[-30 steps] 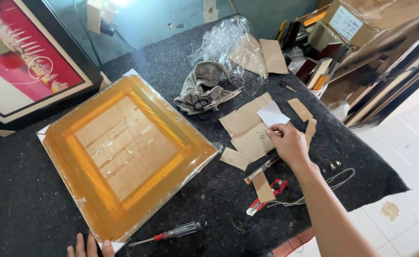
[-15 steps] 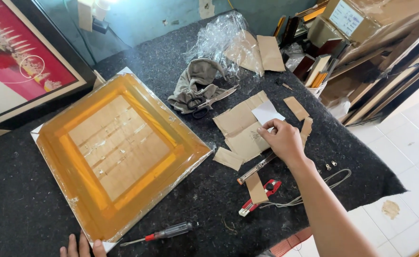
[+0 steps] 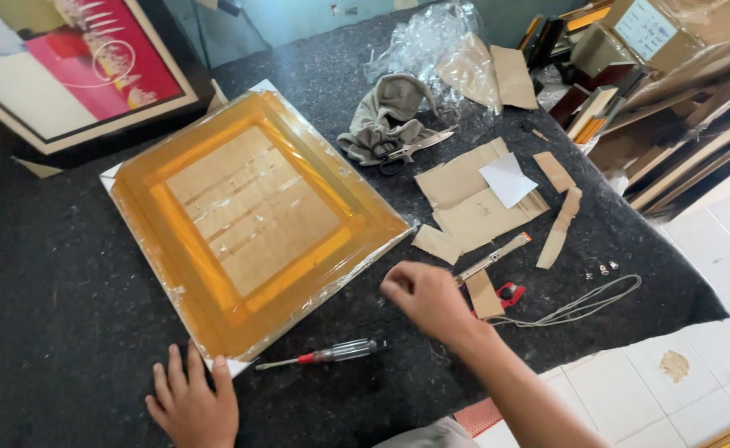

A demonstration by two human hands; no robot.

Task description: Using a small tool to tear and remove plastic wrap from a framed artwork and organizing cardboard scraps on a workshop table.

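Head: screwdriver (image 3: 319,355) lengthwise, tip leftward

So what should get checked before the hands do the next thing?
1. Left hand flat at the wrapped frame's near corner: ok.
2. Right hand empty: cannot tell, fingers curled.
3. Screwdriver within reach, between the hands: ok.
4. Scissors away from the fingers, by the grey cloth: ok.
5. Cardboard scraps off the frame: ok.
6. Yellow film whole: cannot tell.
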